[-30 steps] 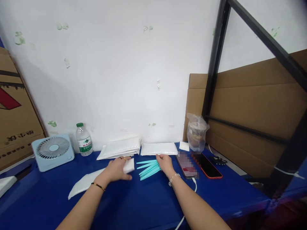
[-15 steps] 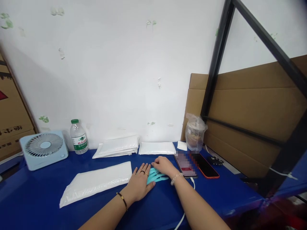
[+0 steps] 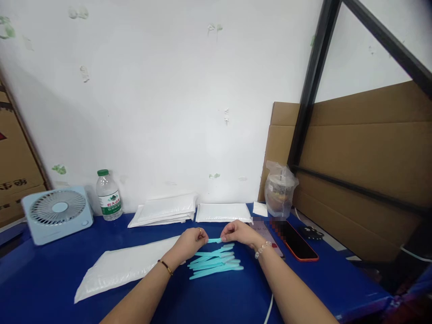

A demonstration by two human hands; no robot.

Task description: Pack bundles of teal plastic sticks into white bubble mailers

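We pinch one turquoise stick [image 3: 214, 240] by its ends, between the fingers of our left hand [image 3: 189, 245] and our right hand [image 3: 239, 234]. On the worktop [image 3: 222, 303], farther from its back edge, the other turquoise sticks [image 3: 216, 262] lie loosely piled; white packets [image 3: 222, 212] rest along that back edge.

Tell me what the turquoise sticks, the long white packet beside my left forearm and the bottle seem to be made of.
Turquoise sticks: probably moulded plastic, smooth, judging by their even colour and slim, uniform shape.
White packet: likely glossy plastic film, given its wrinkled highlights; the filling is hidden.
Bottle: apparently clear, shiny plastic, with see-through, contoured walls.
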